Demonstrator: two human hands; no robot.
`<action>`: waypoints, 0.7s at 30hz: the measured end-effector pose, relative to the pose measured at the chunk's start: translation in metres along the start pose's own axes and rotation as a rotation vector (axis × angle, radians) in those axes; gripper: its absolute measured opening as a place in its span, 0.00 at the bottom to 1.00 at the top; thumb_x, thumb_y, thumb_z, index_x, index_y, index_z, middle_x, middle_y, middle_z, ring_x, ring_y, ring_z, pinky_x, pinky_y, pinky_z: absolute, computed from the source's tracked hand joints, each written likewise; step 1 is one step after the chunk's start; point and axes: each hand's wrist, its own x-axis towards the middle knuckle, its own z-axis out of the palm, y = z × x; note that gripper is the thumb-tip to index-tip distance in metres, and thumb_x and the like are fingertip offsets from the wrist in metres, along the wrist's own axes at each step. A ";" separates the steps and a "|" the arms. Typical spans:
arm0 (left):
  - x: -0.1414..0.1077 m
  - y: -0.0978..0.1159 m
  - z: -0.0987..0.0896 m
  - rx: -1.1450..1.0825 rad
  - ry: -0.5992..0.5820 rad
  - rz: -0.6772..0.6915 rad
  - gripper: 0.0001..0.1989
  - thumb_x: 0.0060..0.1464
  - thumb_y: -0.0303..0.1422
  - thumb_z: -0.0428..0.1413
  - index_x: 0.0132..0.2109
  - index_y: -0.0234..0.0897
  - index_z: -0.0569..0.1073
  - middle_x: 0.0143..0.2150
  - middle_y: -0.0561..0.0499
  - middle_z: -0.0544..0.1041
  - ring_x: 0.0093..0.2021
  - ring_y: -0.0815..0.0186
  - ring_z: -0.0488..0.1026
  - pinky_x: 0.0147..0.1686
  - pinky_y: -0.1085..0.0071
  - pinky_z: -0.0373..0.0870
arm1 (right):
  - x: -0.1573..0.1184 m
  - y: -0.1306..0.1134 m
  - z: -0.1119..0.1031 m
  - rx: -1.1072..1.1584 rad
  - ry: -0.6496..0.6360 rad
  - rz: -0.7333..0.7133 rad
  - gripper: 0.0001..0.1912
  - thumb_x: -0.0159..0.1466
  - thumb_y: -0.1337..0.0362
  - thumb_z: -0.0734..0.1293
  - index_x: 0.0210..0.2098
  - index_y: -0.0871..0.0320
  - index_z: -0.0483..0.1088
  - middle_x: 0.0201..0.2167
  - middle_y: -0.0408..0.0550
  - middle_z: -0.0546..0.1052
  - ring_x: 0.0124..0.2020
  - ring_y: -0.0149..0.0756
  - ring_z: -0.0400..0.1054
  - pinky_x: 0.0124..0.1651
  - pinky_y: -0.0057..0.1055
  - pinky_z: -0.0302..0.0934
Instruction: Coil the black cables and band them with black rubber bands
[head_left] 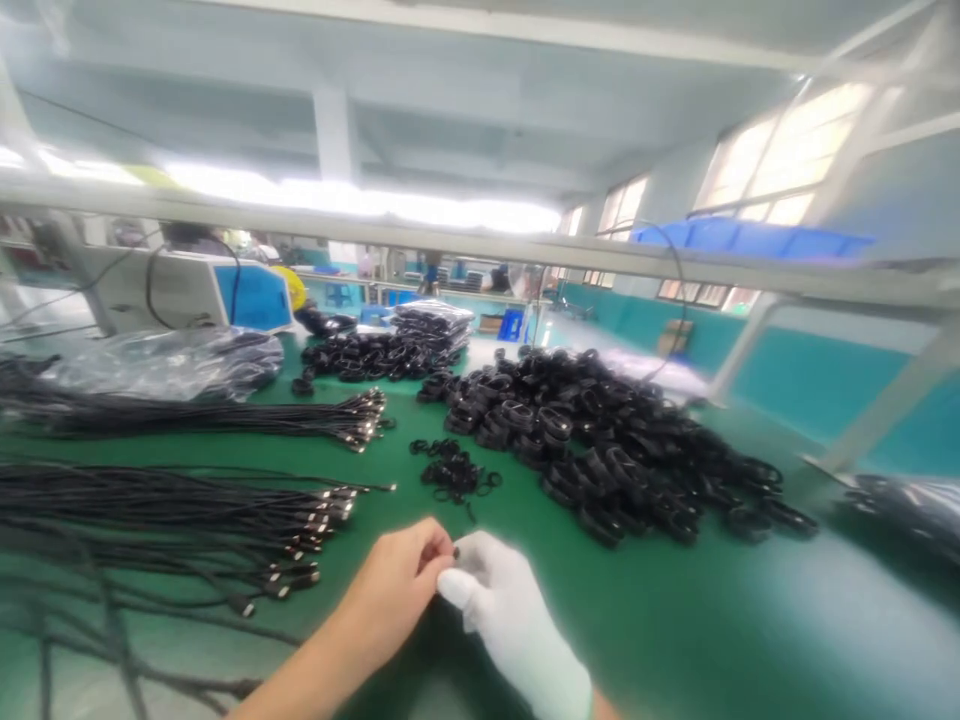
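Observation:
My left hand [394, 575] is bare, its thumb and fingers pinched together above the green table. Right against it, my right hand [506, 610] in a white glove is also closed in a pinch. A small dark bit [456, 552] shows between the fingertips of both hands; its kind is hidden. Just beyond my hands lies a little heap of small black rings [454, 470]. To the left, black cables [187, 510] with metal-tipped plugs lie in a loose row, near my left forearm.
A big pile of coiled black cables [600, 430] covers the right middle of the green table [675, 620]. Behind on the left are a second cable bundle [262, 418], clear plastic bags [172, 362] and a white-and-blue machine [195, 290]. A metal shelf rail [480, 245] crosses above.

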 end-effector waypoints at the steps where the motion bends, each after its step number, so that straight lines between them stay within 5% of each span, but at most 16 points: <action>1: -0.001 0.005 0.003 -0.119 -0.039 -0.024 0.06 0.52 0.31 0.48 0.29 0.37 0.66 0.24 0.55 0.70 0.26 0.68 0.68 0.27 0.74 0.61 | 0.001 0.001 0.000 0.023 0.001 -0.001 0.10 0.58 0.59 0.64 0.29 0.60 0.66 0.17 0.39 0.66 0.15 0.26 0.56 0.19 0.22 0.49; 4: -0.004 0.012 0.009 -0.213 -0.111 -0.047 0.06 0.53 0.32 0.46 0.29 0.37 0.64 0.23 0.54 0.69 0.25 0.67 0.68 0.27 0.73 0.62 | 0.001 0.000 0.000 -0.091 0.020 -0.005 0.11 0.61 0.60 0.58 0.25 0.59 0.64 0.12 0.38 0.63 0.13 0.26 0.55 0.19 0.23 0.48; 9: -0.009 0.008 -0.007 0.554 0.274 0.131 0.10 0.55 0.28 0.43 0.32 0.36 0.68 0.32 0.47 0.72 0.34 0.62 0.69 0.33 0.69 0.59 | -0.008 -0.015 -0.003 -0.502 0.077 -0.083 0.09 0.55 0.69 0.59 0.19 0.59 0.60 0.18 0.41 0.65 0.23 0.28 0.58 0.26 0.24 0.49; 14: -0.010 0.006 -0.031 0.540 -0.067 0.159 0.04 0.53 0.31 0.51 0.33 0.41 0.70 0.32 0.54 0.75 0.33 0.66 0.70 0.31 0.74 0.59 | -0.011 -0.022 -0.029 -0.412 -0.321 0.182 0.07 0.57 0.66 0.57 0.24 0.58 0.62 0.20 0.39 0.67 0.17 0.26 0.58 0.19 0.22 0.48; 21: -0.005 -0.011 -0.011 0.539 -0.100 0.069 0.05 0.50 0.29 0.52 0.31 0.42 0.72 0.31 0.56 0.74 0.32 0.67 0.70 0.29 0.74 0.58 | -0.011 -0.012 -0.039 -0.741 -0.454 0.117 0.08 0.55 0.66 0.60 0.20 0.59 0.61 0.19 0.39 0.65 0.21 0.26 0.56 0.23 0.24 0.46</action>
